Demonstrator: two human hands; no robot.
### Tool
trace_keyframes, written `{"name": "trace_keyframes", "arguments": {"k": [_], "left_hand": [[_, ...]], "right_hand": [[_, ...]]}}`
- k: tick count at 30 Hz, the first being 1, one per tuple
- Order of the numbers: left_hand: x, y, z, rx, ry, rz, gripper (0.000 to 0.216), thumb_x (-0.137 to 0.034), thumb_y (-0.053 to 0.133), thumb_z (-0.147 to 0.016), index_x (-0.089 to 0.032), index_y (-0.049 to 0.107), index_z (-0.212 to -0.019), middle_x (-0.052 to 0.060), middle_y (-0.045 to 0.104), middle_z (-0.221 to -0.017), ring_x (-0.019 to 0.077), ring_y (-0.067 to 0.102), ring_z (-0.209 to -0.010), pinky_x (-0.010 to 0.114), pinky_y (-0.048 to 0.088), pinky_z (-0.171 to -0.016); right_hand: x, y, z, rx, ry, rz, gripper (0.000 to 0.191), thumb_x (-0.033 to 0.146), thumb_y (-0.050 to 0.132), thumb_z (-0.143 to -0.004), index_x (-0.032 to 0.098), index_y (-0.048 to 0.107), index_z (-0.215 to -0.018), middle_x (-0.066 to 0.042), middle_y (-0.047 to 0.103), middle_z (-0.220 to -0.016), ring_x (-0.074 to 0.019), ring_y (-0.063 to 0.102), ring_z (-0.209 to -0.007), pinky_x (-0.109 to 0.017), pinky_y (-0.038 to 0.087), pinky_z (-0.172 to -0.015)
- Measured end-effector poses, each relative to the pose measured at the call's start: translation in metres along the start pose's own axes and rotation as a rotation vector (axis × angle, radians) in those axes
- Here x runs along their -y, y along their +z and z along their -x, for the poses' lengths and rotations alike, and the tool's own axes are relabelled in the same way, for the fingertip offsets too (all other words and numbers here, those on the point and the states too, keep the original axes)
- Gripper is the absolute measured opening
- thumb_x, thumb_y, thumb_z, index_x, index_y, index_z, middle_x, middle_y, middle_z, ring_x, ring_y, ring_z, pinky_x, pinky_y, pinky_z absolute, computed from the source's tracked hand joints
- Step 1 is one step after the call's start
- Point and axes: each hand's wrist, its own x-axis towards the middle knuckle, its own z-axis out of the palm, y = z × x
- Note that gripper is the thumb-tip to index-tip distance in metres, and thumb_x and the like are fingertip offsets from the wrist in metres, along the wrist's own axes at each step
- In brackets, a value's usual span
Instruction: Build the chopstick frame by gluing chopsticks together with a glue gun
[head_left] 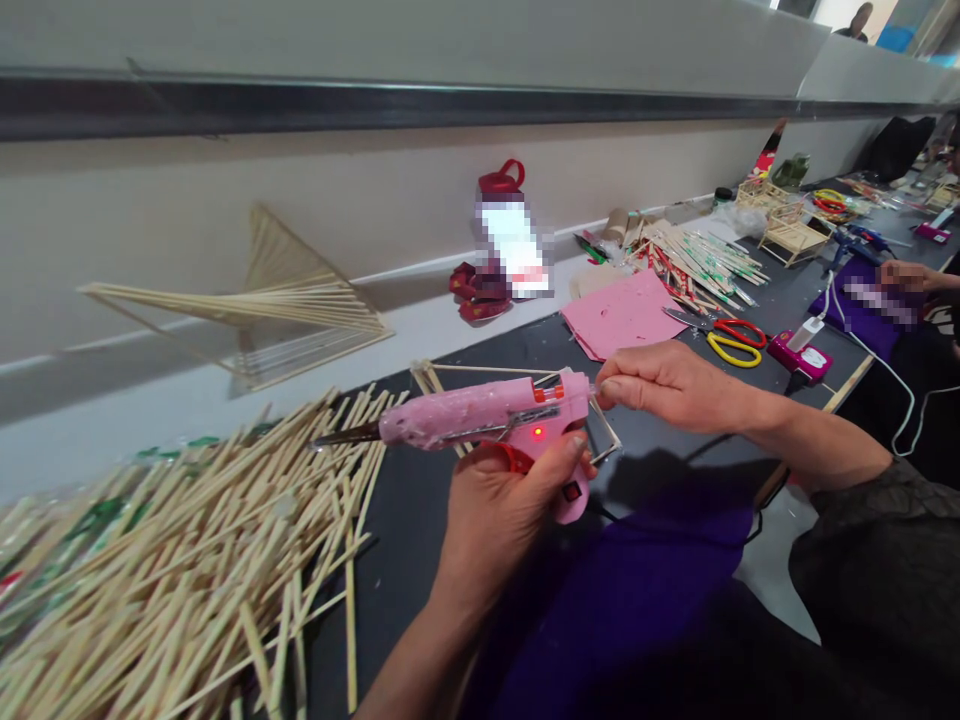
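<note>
My left hand (501, 510) is wrapped round the grip of a pink hot glue gun (480, 412) whose nozzle points left and whose red light is on. At the back end of the gun my right hand (660, 385) is pinched closed on something I cannot make out. Behind the gun lies a small frame of bamboo sticks (525, 372) on the dark table (420, 500). A big loose heap of bamboo sticks (172, 560) lies to the left of my hands.
A fan-shaped stick model (285, 300) leans on the white ledge. Pink paper (622, 312), yellow and red scissors (731, 340), wrapped chopsticks (697, 260), a red bottle (510, 235) and stick boxes (787, 232) lie further right. Another person's hand (904, 278) rests at the far right. Purple cloth (637, 590) covers my lap.
</note>
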Motion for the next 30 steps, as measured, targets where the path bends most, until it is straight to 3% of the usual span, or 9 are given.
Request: {"name": "trace_keyframes", "arguments": {"k": [9,18,26,30], "left_hand": [[-0.002,0.0,0.0,0.011,-0.006,0.002,0.025,-0.041,0.069,-0.071,-0.017,0.068,-0.061,0.003,0.068,-0.055,0.0159,0.059,-0.05,0.024,0.045,-0.049],[-0.003,0.0,-0.001,0.027,-0.023,0.019,0.021,-0.037,0.071,-0.068,-0.017,0.069,-0.061,0.004,0.068,-0.056,0.0163,0.061,-0.051,0.024,0.046,-0.049],[0.0,-0.001,-0.002,0.031,-0.002,-0.014,0.025,-0.039,0.069,-0.069,-0.018,0.068,-0.055,0.004,0.067,-0.053,0.0167,0.059,-0.048,0.026,0.044,-0.048],[-0.001,0.001,-0.002,0.042,-0.022,-0.023,0.027,-0.038,0.068,-0.069,-0.018,0.066,-0.052,0.004,0.064,-0.05,0.0147,0.055,-0.045,0.025,0.04,-0.045]], "right_hand": [[0.002,-0.007,-0.007,0.164,0.225,-0.399,0.021,0.026,0.048,-0.092,0.013,0.058,-0.077,0.007,0.041,-0.061,-0.0053,0.033,-0.053,-0.019,0.029,-0.052],[-0.002,-0.01,-0.01,0.266,0.405,-0.632,0.024,0.024,0.05,-0.093,0.014,0.055,-0.071,0.009,0.038,-0.056,-0.003,0.026,-0.044,-0.016,0.02,-0.04],[-0.015,-0.007,-0.011,0.358,0.369,-0.76,0.027,0.033,0.051,-0.092,0.015,0.052,-0.072,0.008,0.039,-0.06,-0.0024,0.023,-0.043,-0.017,0.014,-0.038],[-0.017,-0.009,-0.009,0.35,0.334,-0.63,0.029,0.036,0.051,-0.093,0.014,0.055,-0.074,0.007,0.04,-0.061,-0.0027,0.027,-0.044,-0.017,0.019,-0.039]]}}
